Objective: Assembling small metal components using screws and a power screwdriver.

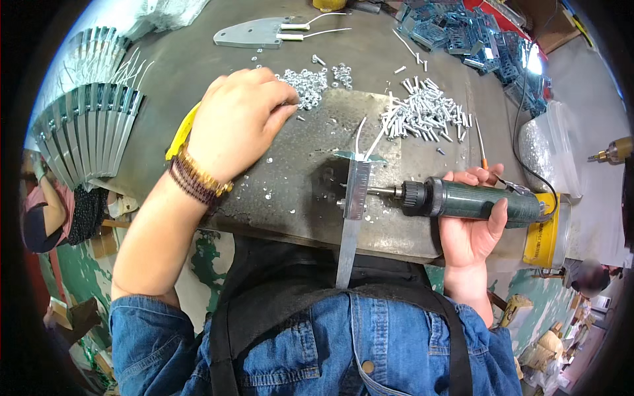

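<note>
My right hand (pixel 470 231) is wrapped round a dark green electric screwdriver (pixel 485 202), its bit pointing left. The bit meets the side of a clear-looking bracket (pixel 357 188) on a long flat metal strip (pixel 349 251). Two white wires (pixel 375 137) rise from that bracket, and the strip's lower end rests against my apron at the table's front edge. My left hand (pixel 241 125) reaches the near left side of a pile of small metal nuts (pixel 306 86). Its thumb and fingers are pinched together; whatever lies between them is hidden.
A heap of screws (pixel 426 112) lies right of the nuts. Blue metal brackets (pixel 456 33) fill the back right. Fanned, wired strips (pixel 86 125) stand at left. Another assembly (pixel 254 33) lies at the back. A black cord (pixel 518 125) runs from the screwdriver. A yellow container (pixel 543 237) stands at right.
</note>
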